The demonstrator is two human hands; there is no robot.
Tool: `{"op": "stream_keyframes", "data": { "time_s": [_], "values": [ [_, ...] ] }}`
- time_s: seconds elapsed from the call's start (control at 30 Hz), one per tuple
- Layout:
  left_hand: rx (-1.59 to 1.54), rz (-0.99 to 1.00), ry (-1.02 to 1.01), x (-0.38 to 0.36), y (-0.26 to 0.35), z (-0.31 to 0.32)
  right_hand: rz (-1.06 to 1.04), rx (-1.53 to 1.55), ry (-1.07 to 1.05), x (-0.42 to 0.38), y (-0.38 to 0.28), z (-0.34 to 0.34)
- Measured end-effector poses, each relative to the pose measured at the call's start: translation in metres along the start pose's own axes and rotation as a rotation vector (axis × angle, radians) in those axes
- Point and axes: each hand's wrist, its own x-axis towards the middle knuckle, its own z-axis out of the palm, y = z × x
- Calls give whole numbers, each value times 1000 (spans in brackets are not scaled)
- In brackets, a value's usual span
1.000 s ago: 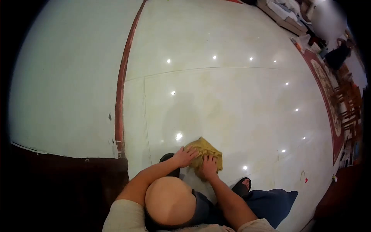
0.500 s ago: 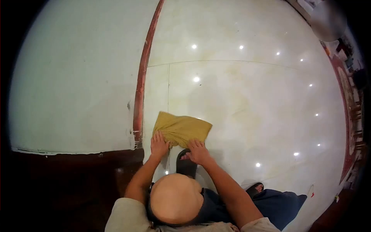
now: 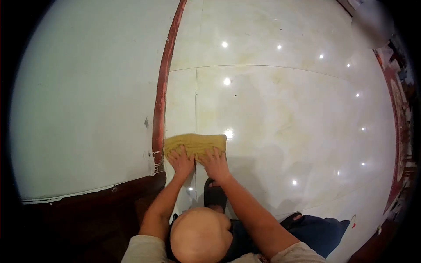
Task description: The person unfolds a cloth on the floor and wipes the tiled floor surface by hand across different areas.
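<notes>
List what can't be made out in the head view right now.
All in the head view:
Underside of the yellow cloth: faces the floor.
Palms of the left hand and right hand: hidden by their own backs.
Round patch, upper right: blurred.
Tiny red item, lower right: too small to identify.

I see white glints (image 3: 226,81) across the floor tiles (image 3: 289,114) from twelve to four o'clock, soft shadows (image 3: 258,177) at four. Fisheye distortion bows the red baseboard (image 3: 160,98); a blur (image 3: 372,24) smears two o'clock.

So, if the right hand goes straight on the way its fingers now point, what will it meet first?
First the mustard-yellow cloth under the right hand; beyond it, the tiled floor looks free, though depth is unclear.
</notes>
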Motion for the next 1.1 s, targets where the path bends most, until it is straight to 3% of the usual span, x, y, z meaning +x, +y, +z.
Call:
{"op": "stream_keyframes", "data": {
  "time_s": [0.13,0.17,0.37,0.43,0.57,0.67,0.73,0.8,0.87,0.93,0.97,1.1],
  "values": [
    [-9,170,-13,51,67,-26,199,37,-30,22,49,-26],
    [8,224,-30,58,92,-30,265,63,-122,22,66,-39],
    [130,829,-47,52,225,-8,641,73,-215,-56,153,-73],
    [197,1030,-96,29,251,10,685,93,-109,-104,160,-57],
    [255,1311,43,-21,243,53,698,-46,-83,-179,130,-35],
    [97,1406,40,-40,207,48,708,-96,-77,-195,89,-22],
    [180,1386,-13,-40,177,26,689,-97,-44,-186,60,-23],
    [319,1350,69,-32,142,7,557,-31,-101,-170,40,-35],
    [220,1142,35,-15,102,19,396,95,-127,-155,34,-34],
    [201,836,15,-16,65,-9,210,285,-124,-139,33,-24],
    [169,650,-1,-14,47,-10,161,267,-230,-128,26,-47],
    [35,119,96,-18,-24,27,92,204,-120,-101,15,-25]
  ]
}}
